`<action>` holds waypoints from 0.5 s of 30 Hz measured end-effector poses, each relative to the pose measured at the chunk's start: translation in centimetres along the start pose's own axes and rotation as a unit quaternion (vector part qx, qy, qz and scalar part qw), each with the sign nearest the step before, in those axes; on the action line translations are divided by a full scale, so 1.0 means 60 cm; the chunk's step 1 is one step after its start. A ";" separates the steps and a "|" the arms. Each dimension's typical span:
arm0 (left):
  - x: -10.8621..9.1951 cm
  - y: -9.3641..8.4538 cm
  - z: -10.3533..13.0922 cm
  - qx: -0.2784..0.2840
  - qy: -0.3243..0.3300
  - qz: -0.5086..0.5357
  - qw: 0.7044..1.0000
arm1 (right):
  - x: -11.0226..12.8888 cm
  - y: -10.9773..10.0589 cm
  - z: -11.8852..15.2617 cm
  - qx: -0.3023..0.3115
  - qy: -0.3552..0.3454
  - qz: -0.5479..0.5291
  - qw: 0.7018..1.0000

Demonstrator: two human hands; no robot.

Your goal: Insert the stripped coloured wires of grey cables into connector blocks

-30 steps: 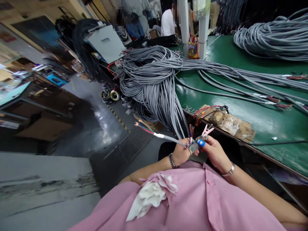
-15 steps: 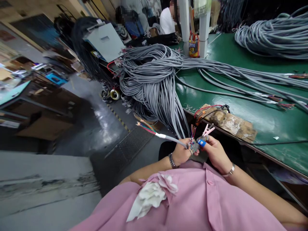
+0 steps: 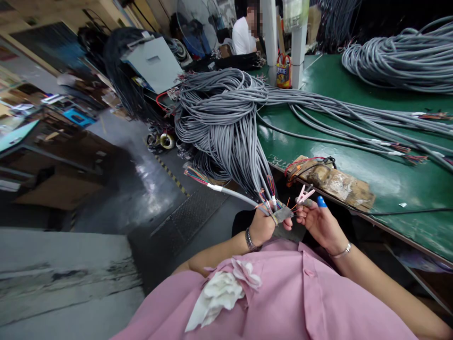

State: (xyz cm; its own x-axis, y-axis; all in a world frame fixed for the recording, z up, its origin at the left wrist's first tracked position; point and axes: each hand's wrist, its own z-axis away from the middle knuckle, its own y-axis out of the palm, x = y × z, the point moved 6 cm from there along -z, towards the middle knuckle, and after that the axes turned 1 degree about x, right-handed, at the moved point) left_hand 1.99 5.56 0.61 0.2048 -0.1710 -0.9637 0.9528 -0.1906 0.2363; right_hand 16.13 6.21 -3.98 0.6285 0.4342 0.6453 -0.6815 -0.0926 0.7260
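My left hand [image 3: 264,227] is closed around a grey cable [image 3: 235,193], whose white-wrapped end [image 3: 214,187] fans out to the left in thin coloured wires. More coloured wire ends [image 3: 271,184] stick up beside its thumb, which wears a grey wrap. Close by on the right, my right hand [image 3: 322,227] has its blue-wrapped thumb raised apart from the bent fingers. Thin orange wires [image 3: 290,205] reach toward those fingertips; whether they touch is unclear. A pink clip [image 3: 305,194] sits just above the right index finger.
A big heap of grey cables [image 3: 226,104] hangs over the end of the green table [image 3: 354,174]. A wooden block [image 3: 339,182] with red and black leads lies at the near edge. Another cable coil [image 3: 399,56] is at back right. A person in white [image 3: 243,35] sits beyond.
My right thumb has lifted away from its fingers, and that hand has drawn slightly right of my left. The cable end in my left hand has swung left, with more wire ends showing.
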 end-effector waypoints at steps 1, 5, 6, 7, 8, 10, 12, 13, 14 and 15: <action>-0.002 0.005 -0.002 0.007 -0.005 -0.002 1.000 | 0.005 -0.005 -0.006 -0.003 -0.005 0.006 1.000; -0.008 0.024 -0.014 0.029 -0.018 -0.019 0.999 | 0.031 0.007 -0.028 0.002 -0.047 0.073 0.996; -0.009 0.026 -0.017 0.032 -0.018 -0.021 0.999 | 0.034 0.014 -0.031 0.007 -0.050 0.085 0.995; -0.008 0.028 -0.020 0.035 -0.019 -0.022 0.999 | 0.035 0.022 -0.032 0.016 -0.047 0.091 0.995; -0.006 0.030 -0.022 0.038 -0.021 -0.021 0.999 | 0.033 0.030 -0.033 0.030 -0.037 0.091 0.995; -0.002 0.030 -0.025 0.043 -0.027 -0.024 0.998 | 0.028 0.043 -0.032 0.055 -0.017 0.077 0.995; 0.003 0.028 -0.026 0.047 -0.034 -0.033 0.998 | 0.029 0.046 -0.032 0.048 -0.026 0.056 0.997; 0.005 0.027 -0.027 0.049 -0.036 -0.040 0.997 | 0.031 0.043 -0.032 0.032 -0.041 0.050 0.997; 0.007 0.027 -0.027 0.051 -0.037 -0.048 0.997 | 0.033 0.040 -0.033 0.016 -0.057 0.055 0.997; 0.008 0.027 -0.027 0.055 -0.037 -0.055 0.996 | 0.034 0.038 -0.033 0.005 -0.068 0.066 0.995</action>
State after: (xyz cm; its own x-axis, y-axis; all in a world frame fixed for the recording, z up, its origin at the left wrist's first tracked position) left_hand 4.00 6.75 0.32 0.0796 -0.2141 -0.9736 0.9373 -0.3165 0.1462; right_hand 15.13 8.68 -1.47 0.5789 0.2918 0.7614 -0.7587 -0.1496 0.6341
